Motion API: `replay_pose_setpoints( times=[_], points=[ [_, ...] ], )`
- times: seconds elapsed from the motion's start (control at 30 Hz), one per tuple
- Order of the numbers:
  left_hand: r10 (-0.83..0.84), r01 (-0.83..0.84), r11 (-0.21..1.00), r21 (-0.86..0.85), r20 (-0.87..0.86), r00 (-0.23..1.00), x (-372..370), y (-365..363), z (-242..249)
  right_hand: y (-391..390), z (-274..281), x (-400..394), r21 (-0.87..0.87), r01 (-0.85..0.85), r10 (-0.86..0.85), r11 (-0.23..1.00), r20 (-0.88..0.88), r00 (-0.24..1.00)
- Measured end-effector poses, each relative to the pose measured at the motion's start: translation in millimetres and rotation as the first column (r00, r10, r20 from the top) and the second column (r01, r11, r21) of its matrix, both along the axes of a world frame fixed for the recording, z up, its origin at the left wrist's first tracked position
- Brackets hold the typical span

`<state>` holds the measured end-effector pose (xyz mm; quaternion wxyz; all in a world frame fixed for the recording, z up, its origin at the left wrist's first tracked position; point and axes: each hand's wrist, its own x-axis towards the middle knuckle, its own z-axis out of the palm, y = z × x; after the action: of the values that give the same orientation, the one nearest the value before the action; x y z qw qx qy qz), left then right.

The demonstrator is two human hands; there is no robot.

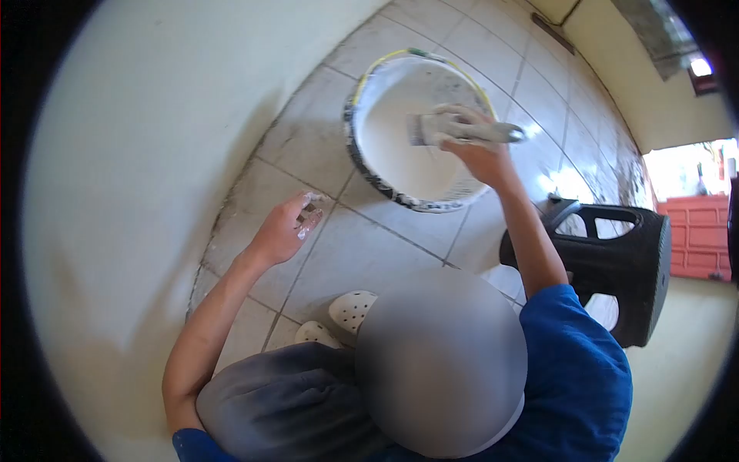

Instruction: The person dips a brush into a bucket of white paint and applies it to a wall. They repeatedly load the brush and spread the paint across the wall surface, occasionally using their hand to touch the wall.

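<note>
My right hand [473, 146] is closed around a paintbrush [504, 133] above a round bucket [369, 176]. The brush lies nearly level, bristles to the left and handle end to the right, and hand and brush are smeared with white. Pale, creamy white paint [392, 150] is inside the bucket, and splashes coat its dark rim. Lower left, over the floor tiles, hangs my left hand [283, 229]. Its fingers are bent with a gap to the thumb, white paint is on the tips, and I make out nothing held there.
A pale wall [154, 154] rises close on the left. The tiled floor [385, 235] is stained along the wall. To the right stands a black plastic stool [616, 254] with cut-out sides. White perforated clogs [352, 309] are on my feet. Further right is a red panelled door [697, 235].
</note>
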<state>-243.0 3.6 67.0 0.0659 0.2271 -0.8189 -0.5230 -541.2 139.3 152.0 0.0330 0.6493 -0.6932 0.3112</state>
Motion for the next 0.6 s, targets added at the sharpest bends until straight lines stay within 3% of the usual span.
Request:
replay_pose_setpoints(
  times=[0.07,0.17,0.27,0.37,0.47,0.57,0.6],
  points=[
    [-0.029,0.031,0.999,0.012,-0.099,0.995,-23,12,18,-6,-22,-16,0.111,-0.059,0.054,0.992,0.05,0.997],
    [-0.115,0.077,0.979,-0.19,-0.202,0.973,-45,25,30,-18,-65,-31,0.292,-0.076,-0.03,0.953,0.344,0.938],
    [-0.18,0.118,0.923,-0.366,-0.139,0.974,-52,30,32,-27,-85,-33,0.337,-0.105,-0.024,0.936,0.357,0.934],
    [-0.179,0.137,0.937,-0.323,-0.104,0.978,-49,32,32,-35,-77,-28,0.556,-0.12,-0.246,0.822,0.537,0.807],
    [-0.131,0.096,0.955,-0.281,-0.109,0.985,-43,32,34,-28,-54,-18,0.371,-0.034,-0.272,0.928,0.737,0.619],
    [-0.025,0.041,0.994,0.1,-0.161,0.987,-42,31,39,-14,-43,-14,0.38,0.035,-0.371,0.924,0.874,0.314],
    [0.131,-0.049,0.909,0.413,-0.172,0.976,-46,30,37,-10,-45,-15,0.349,0.046,-0.35,0.936,0.91,0.223]
  ],
)
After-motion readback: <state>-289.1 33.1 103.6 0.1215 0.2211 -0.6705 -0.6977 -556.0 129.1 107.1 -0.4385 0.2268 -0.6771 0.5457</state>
